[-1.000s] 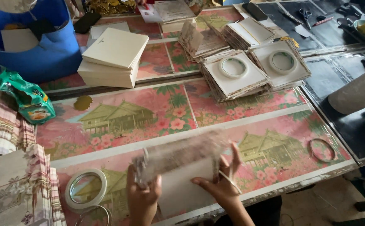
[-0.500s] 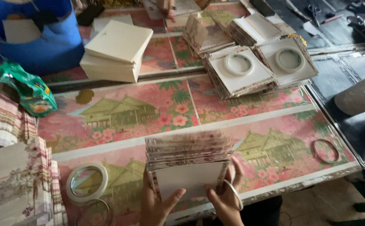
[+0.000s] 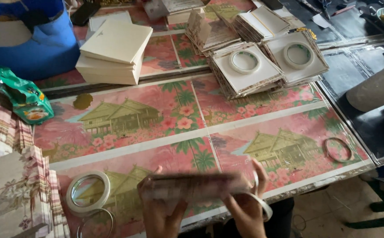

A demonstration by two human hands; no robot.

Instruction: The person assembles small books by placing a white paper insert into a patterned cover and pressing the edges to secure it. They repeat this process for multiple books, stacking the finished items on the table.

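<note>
Cards [image 3: 192,187], a blurred stack, sit level above the table [image 3: 227,132] edge, gripped at both ends. Left hand [image 3: 163,211] clasps the left end; right hand [image 3: 245,207] clasps the right, tape ring [image 3: 262,205] hooked on it. Tape roll [image 3: 88,192] lies left.

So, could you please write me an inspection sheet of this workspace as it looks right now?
Surface: table with pink floral house-print cover.
Job's things: blurred stack of flat patterned cards, held edge-on by both hands.
Clutter: cream card stack; white tape roll near the front edge; green snack packet; card piles topped with tape rings; thin ring.
Hands: left hand and right hand grip the stack; a ring hangs at the right wrist.
Cables: nothing seen.
Surroundings: blue tub; dark side bench.
</note>
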